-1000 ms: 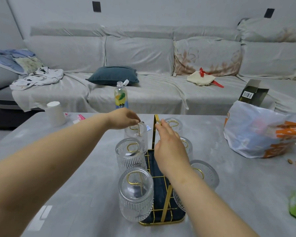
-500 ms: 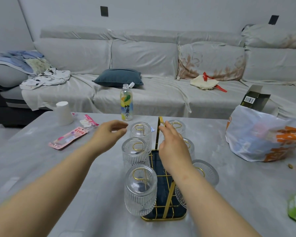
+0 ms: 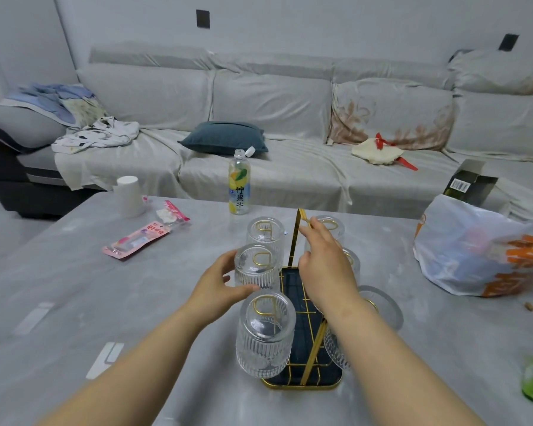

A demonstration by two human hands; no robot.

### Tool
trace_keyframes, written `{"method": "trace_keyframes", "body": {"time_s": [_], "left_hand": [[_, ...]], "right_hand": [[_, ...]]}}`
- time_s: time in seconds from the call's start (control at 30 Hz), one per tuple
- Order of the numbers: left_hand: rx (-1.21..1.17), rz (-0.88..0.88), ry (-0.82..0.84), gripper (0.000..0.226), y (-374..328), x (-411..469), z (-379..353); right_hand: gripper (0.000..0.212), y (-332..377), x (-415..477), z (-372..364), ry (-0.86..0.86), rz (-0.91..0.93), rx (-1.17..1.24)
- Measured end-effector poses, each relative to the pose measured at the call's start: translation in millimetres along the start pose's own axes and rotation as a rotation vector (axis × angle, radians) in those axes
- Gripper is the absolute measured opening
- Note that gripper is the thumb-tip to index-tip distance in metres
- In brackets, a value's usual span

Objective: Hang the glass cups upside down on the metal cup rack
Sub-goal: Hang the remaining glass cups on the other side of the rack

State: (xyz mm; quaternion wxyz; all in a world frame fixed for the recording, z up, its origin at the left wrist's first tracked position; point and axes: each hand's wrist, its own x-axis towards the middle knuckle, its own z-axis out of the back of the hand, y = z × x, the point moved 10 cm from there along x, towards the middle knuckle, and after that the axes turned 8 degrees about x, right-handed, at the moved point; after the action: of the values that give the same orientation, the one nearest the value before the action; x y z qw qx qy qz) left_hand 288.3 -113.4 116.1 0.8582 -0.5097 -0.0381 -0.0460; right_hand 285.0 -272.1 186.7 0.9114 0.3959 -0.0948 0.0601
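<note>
Head view, frame centre: my left hand (image 3: 219, 287) fingers cup the middle glass (image 3: 257, 267) hung on the rack (image 3: 302, 342); right hand (image 3: 323, 265) pinches its handle. Nudged glasses could clink, slip off.

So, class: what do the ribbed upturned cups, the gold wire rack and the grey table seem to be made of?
Ribbed upturned cups: clear fluted glass, since the hooks show through. Gold wire rack: probably brass-coloured metal, thin and shiny. Grey table: matt, mottled, stone or a stone-look surface; cannot tell which.
</note>
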Motion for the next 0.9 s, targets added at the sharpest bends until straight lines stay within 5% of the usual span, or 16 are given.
{"method": "trace_keyframes", "body": {"time_s": [0.9], "left_hand": [[0.020, -0.034, 0.070, 0.062, -10, 4, -3]], "right_hand": [[0.047, 0, 2, 0, -0.004, 0.005, 0.028]]}}
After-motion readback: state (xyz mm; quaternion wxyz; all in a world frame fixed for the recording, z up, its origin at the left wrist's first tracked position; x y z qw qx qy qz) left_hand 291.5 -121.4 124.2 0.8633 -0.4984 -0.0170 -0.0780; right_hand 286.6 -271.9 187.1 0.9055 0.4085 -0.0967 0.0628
